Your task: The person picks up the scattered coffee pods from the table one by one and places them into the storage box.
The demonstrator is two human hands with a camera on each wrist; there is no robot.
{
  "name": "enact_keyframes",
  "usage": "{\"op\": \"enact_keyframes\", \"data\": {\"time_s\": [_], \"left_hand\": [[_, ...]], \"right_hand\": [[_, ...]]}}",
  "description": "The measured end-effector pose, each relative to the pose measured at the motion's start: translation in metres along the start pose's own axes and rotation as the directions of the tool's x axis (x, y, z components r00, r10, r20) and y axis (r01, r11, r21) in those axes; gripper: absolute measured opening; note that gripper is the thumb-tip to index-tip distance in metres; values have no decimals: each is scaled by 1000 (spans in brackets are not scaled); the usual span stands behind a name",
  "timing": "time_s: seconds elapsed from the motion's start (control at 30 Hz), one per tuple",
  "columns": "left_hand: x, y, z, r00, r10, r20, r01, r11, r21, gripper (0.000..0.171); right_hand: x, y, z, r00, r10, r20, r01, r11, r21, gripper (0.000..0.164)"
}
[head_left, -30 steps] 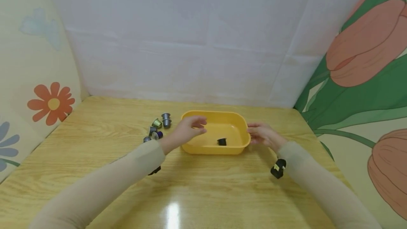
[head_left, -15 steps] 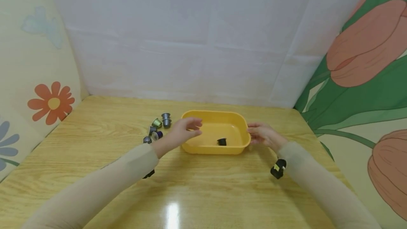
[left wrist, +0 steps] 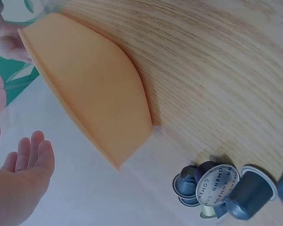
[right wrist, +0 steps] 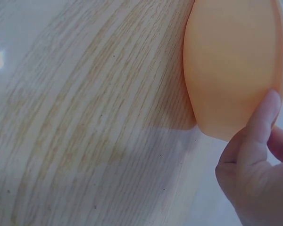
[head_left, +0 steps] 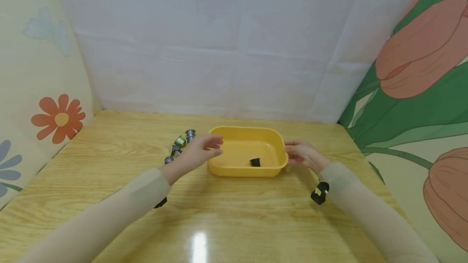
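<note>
A yellow plastic basin (head_left: 248, 171) stands on the wooden table, with one black coffee capsule (head_left: 255, 162) inside near its front wall. My left hand (head_left: 199, 150) hovers at the basin's left end, fingers apart and slightly bent, with nothing in it. Below and behind it lies a cluster of coffee capsules, including a green one (head_left: 180, 141) and a stacked pair in grey (head_left: 190, 134). The left wrist view shows a white capsule lid (left wrist: 218, 185) with lettering. At the basin's right end, my right hand (head_left: 303, 155) holds the wall by its rim.
The wooden table (head_left: 241, 214) carries a light glare at its front. A white cloth (head_left: 219, 52) hangs behind it, and printed flower panels stand at both sides. A black wrist device (head_left: 320, 193) sits under the right sleeve.
My left hand has drawn back leftward from over the basin toward the capsule cluster, covering part of it. The right hand, the basin and the black capsule stay where they were.
</note>
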State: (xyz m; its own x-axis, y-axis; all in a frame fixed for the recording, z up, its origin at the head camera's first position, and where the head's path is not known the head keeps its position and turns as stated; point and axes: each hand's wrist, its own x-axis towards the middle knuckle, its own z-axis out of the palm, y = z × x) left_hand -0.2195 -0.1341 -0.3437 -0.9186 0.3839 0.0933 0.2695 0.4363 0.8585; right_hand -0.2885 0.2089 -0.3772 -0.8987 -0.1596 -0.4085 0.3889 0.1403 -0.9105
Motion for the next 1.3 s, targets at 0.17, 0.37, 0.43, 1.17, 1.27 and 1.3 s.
{"op": "enact_keyframes", "data": {"time_s": [0.17, 0.37, 0.43, 1.17, 1.27, 1.3], "left_hand": [[-5, -3, -3, 1000, -4, -23, 4, 1000, 10, 45], [-11, -6, -7, 999, 9, -42, -8, 1000, 12, 45], [-13, -7, -8, 999, 17, -49, -16, 1000, 20, 44], [-31, -14, -29, 994, 8, -111, -1, 998, 64, 45], [-34, -17, -32, 992, 24, -123, -14, 997, 76, 44], [-35, -18, -32, 992, 25, -125, -15, 997, 78, 44]], "right_hand": [[-1, -1, 1, 1000, 10, -11, -10, 1000, -9, 48], [0, 1, 0, 1000, 0, 1, 0, 1000, -5, 48], [0, 1, 0, 1000, -3, 7, 3, 1000, -2, 48], [-2, 0, 1, 1000, 1, 11, -1, 1000, -3, 49], [-1, 0, 0, 1000, -12, 24, 12, 1000, 6, 49], [-1, 0, 0, 999, -16, 29, 15, 1000, 6, 50]]}}
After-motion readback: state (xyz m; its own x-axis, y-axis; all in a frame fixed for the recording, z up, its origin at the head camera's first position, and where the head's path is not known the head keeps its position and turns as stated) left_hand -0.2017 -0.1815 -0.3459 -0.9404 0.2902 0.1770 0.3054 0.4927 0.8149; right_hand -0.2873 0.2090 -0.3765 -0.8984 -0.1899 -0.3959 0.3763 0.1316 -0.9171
